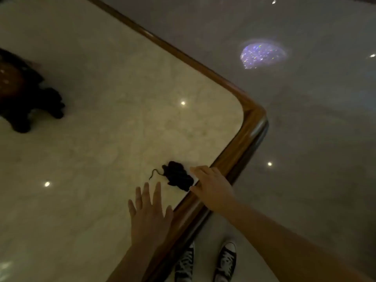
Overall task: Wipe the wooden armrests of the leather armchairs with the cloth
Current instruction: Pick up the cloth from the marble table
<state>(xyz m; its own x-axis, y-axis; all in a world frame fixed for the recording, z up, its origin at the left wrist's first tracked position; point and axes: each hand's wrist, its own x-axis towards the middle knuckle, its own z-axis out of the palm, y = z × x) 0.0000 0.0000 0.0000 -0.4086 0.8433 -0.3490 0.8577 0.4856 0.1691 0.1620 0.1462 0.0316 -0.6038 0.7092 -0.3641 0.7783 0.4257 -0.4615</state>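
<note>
Both hands flank cloth [178, 176] lying on table [101, 129], right hand [211, 186] touching.

Head view, steeply downward, close

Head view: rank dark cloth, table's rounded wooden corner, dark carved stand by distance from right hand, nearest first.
From the right hand:
1. Dark cloth, at its fingertips on the marble top; contact can't be confirmed.
2. Table's rounded wooden corner, beyond the hand, up the edge.
3. Dark carved stand, far across at the left edge.
</note>
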